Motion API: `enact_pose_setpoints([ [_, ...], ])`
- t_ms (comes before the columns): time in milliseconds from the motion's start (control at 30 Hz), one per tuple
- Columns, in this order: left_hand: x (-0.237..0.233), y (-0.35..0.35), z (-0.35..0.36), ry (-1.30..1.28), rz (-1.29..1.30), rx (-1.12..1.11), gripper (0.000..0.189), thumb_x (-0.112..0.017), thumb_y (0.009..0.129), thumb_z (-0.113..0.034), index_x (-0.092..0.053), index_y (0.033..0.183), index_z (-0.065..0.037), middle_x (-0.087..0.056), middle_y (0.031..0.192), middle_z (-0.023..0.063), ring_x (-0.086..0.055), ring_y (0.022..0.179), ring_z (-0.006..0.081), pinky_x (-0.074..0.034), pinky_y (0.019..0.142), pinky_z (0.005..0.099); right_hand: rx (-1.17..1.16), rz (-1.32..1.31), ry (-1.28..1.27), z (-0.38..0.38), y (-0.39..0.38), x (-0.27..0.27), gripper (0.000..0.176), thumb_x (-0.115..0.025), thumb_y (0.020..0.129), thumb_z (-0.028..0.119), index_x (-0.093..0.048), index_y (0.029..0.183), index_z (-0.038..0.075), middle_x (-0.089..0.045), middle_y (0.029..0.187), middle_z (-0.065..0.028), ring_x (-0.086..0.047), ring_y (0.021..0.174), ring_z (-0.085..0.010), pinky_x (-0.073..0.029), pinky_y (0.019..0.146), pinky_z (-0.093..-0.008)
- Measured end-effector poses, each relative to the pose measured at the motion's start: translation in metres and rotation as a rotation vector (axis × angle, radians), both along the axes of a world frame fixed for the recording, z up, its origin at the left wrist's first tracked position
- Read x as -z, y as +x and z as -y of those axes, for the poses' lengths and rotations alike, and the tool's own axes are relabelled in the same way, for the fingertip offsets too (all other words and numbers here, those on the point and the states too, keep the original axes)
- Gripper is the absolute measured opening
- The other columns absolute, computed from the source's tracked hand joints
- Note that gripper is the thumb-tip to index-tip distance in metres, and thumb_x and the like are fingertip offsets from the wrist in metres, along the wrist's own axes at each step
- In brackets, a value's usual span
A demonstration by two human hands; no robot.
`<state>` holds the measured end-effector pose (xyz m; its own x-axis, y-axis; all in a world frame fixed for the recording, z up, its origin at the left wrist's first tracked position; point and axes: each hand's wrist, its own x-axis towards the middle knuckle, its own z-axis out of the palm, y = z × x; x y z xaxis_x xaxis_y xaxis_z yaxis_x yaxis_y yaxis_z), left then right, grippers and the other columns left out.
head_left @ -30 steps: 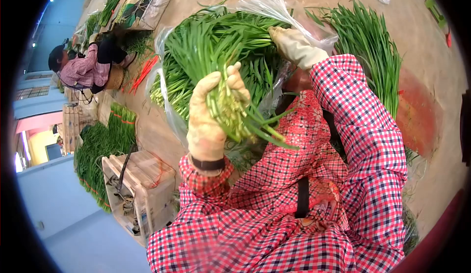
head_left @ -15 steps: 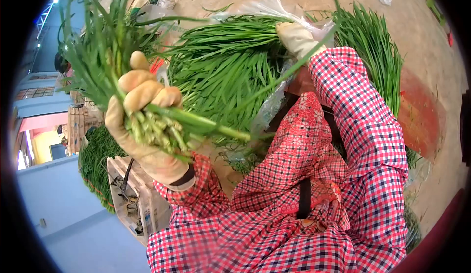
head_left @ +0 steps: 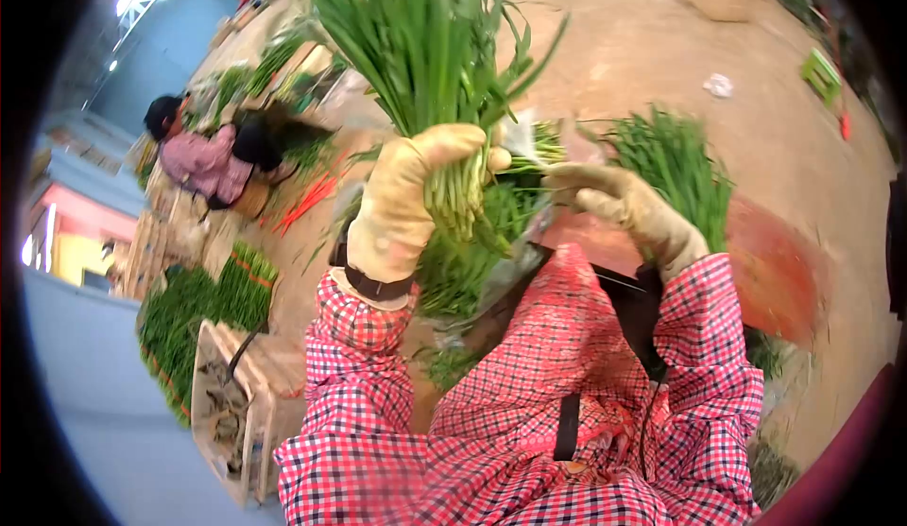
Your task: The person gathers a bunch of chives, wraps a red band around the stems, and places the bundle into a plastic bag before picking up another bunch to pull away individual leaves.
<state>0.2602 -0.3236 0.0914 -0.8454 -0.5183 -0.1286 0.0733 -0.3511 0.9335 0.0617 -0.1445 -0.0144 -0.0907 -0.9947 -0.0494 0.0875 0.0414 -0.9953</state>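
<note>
My left hand (head_left: 402, 195), in a cream work glove, grips a bunch of garlic chives (head_left: 406, 44) around its lower stalks. The leaves point up and away, and the pale cut ends hang below the fingers. To its right my gloved right hand (head_left: 628, 209) holds nothing, its fingers stretched out and slightly curved towards the stalks. Under and behind my hands lies a heap of garlic chives (head_left: 468, 266), partly hidden by the left glove. Another pile of chives (head_left: 671, 162) lies just beyond my right hand.
A red board (head_left: 775, 275) is on the floor at the right. Tied chive bundles (head_left: 203, 309) and a pale plastic crate (head_left: 250, 413) stand at the left. Farther off, a person (head_left: 208, 157) sits low near red strips (head_left: 307, 202). A green stool (head_left: 820, 77) is at far right.
My left hand has moved right with the bunch and turned it more upright. My right hand has come off the chive heap and drawn back. The view has shifted, showing the seated person.
</note>
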Motion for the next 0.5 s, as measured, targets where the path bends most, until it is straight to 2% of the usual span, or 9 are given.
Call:
enact_pose_setpoints([
  [33,-0.008,-0.012,-0.010,-0.230,0.098,0.087,0.025,-0.063,0.086,-0.010,-0.066,0.107,0.004,-0.070,0.104,0.0192,-0.070,0.089,0.0242,-0.056,0.084,0.0327,-0.037,0.029,-0.047,-0.011,0.002,0.003,0.065,-0.065,0.093,0.038,-0.043,0.143,0.002,-0.051,0.140,-0.0167,-0.045,0.132,-0.0268,-0.036,0.111,-0.0391],
  [67,-0.012,-0.021,-0.025,-0.175,0.114,0.145,0.016,-0.070,0.083,-0.012,-0.073,0.088,0.003,-0.072,0.088,0.0062,-0.065,0.080,0.0114,-0.051,0.072,0.0243,-0.060,0.098,-0.131,-0.022,0.013,0.004,0.071,-0.066,0.092,0.040,-0.038,0.145,0.002,-0.048,0.143,-0.0173,-0.043,0.134,-0.0283,-0.035,0.112,-0.0398],
  [100,-0.013,-0.028,-0.034,-0.367,0.141,0.257,0.023,-0.073,0.079,-0.009,-0.071,0.097,0.004,-0.071,0.089,0.0057,-0.065,0.080,0.0120,-0.051,0.074,0.0249,-0.082,0.173,-0.201,-0.029,0.022,0.004,0.078,-0.067,0.091,0.042,-0.033,0.148,0.001,-0.045,0.145,-0.0180,-0.042,0.135,-0.0297,-0.034,0.112,-0.0406],
  [167,-0.008,-0.043,-0.075,-0.391,0.064,0.323,0.037,-0.077,0.073,-0.009,-0.067,0.107,0.003,-0.072,0.089,0.0072,-0.065,0.079,0.0130,-0.052,0.074,0.0266,0.035,0.095,-0.205,-0.053,0.028,0.029,0.085,-0.065,0.089,0.052,-0.033,0.147,-0.001,-0.047,0.142,-0.0175,-0.044,0.132,-0.0268,-0.036,0.110,-0.0390],
  [200,0.005,-0.048,-0.081,-0.545,0.227,0.416,0.048,-0.081,0.068,-0.011,-0.064,0.111,0.002,-0.071,0.089,0.0092,-0.066,0.075,0.0147,-0.054,0.070,0.0284,0.108,0.108,-0.179,-0.074,0.030,0.027,0.085,-0.065,0.088,0.056,-0.036,0.145,0.000,-0.050,0.139,-0.0156,-0.047,0.128,-0.0254,-0.039,0.107,-0.0382],
  [300,0.020,-0.060,-0.135,-0.266,0.184,0.729,0.043,-0.080,0.069,-0.012,-0.064,0.107,0.000,-0.070,0.089,0.0116,-0.068,0.075,0.0180,-0.055,0.067,0.0326,0.570,0.410,-0.533,-0.111,0.065,-0.026,0.080,-0.058,0.085,0.068,-0.050,0.132,0.004,-0.061,0.121,-0.0073,-0.060,0.109,-0.0203,-0.050,0.093,-0.0345],
  [367,0.049,-0.058,-0.169,-0.021,0.160,0.802,0.042,-0.079,0.072,-0.010,-0.062,0.108,0.000,-0.069,0.087,0.0120,-0.069,0.074,0.0197,-0.056,0.067,0.0334,0.658,0.590,-0.584,-0.147,0.064,-0.016,0.080,-0.058,0.085,0.067,-0.048,0.133,0.004,-0.060,0.121,-0.0070,-0.059,0.110,-0.0192,-0.050,0.092,-0.0335],
  [400,0.059,-0.058,-0.182,0.137,0.195,0.911,0.047,-0.080,0.074,-0.010,-0.060,0.115,0.000,-0.068,0.095,0.0103,-0.067,0.084,0.0190,-0.054,0.076,0.0326,0.760,0.626,-0.535,-0.164,0.067,-0.009,0.073,-0.063,0.086,0.058,-0.049,0.133,0.004,-0.060,0.121,-0.0066,-0.059,0.109,-0.0183,-0.051,0.092,-0.0331],
  [500,0.090,-0.067,-0.213,0.081,0.140,0.982,0.054,-0.081,0.077,-0.016,-0.057,0.122,0.000,-0.066,0.107,0.0077,-0.063,0.097,0.0168,-0.050,0.087,0.0319,1.106,0.547,-0.360,-0.199,0.079,-0.028,0.058,-0.072,0.088,0.037,-0.051,0.131,0.005,-0.062,0.119,-0.0053,-0.060,0.107,-0.0161,-0.051,0.090,-0.0318],
])
